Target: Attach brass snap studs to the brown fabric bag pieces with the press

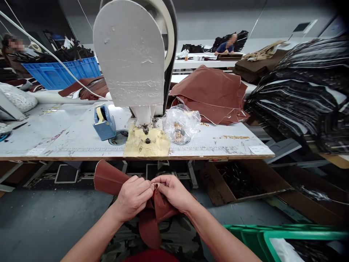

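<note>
A reddish-brown fabric piece point(111, 177) hangs over my lap, in front of the table edge. My left hand point(135, 194) is closed on it, fingertips pinching near a small metallic bit at its folded edge. Facing it, my right hand point(172, 191) also pinches the fabric, thumb and forefinger meeting close to the left fingertips. Beyond the hands stands a grey press machine point(131, 54), its tip above a yellow-taped pad point(147, 142). A clear plastic bag with small gold-coloured parts point(179, 133) lies right of the pad.
A blue tape dispenser point(104, 123) is left of the machine. Brown fabric sheets point(209, 92) lie behind the bag. Black material is stacked high at right. A cardboard box point(220, 185) and green crate point(245, 238) sit low right. Two people are farther back.
</note>
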Motion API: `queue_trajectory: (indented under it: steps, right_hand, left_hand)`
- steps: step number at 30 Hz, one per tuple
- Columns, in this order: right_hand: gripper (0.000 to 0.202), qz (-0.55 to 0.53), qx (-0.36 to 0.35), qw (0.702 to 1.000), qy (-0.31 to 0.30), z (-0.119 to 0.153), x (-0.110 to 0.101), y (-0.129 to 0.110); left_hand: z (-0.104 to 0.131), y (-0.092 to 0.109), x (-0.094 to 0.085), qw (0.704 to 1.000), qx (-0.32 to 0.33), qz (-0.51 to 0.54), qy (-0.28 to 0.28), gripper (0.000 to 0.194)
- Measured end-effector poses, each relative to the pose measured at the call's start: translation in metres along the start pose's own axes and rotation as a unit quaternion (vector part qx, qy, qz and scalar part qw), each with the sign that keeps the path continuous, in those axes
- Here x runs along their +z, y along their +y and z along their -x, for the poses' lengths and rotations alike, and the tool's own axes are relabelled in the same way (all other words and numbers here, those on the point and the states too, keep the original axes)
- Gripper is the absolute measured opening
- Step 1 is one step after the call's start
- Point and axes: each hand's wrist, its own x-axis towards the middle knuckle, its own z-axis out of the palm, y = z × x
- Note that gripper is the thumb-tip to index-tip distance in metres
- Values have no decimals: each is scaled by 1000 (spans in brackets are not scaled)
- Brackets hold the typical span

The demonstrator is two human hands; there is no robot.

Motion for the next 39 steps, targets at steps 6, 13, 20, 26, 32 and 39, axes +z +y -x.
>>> queue_trajectory:
  steps: [6,13,20,26,32,39]
  right_hand:
    - [25,126,-73,989,22,6,2,-5]
    - [26,109,-129,985,23,11,3,-6]
    - [31,-118,45,991,-34,17,11,-4]
    - [18,-177,42,981,-70,30,31,-1]
    - [33,29,-8,996,79,22,-2,-5]
    - [36,649,-78,728,205,-33,-91,-93]
  left_hand:
    - [2,-2,3,991,-107,82,-24,16]
    - [-6,4,-3,976,-154,150,-35,16]
    - [-1,14,-4,998,30,48,14,18]
    - [-10,16,-13,999,31,19,34,17]
    - [5,16,0,981,-144,130,13,22]
    - [9,19,3,949,-244,179,-88,11]
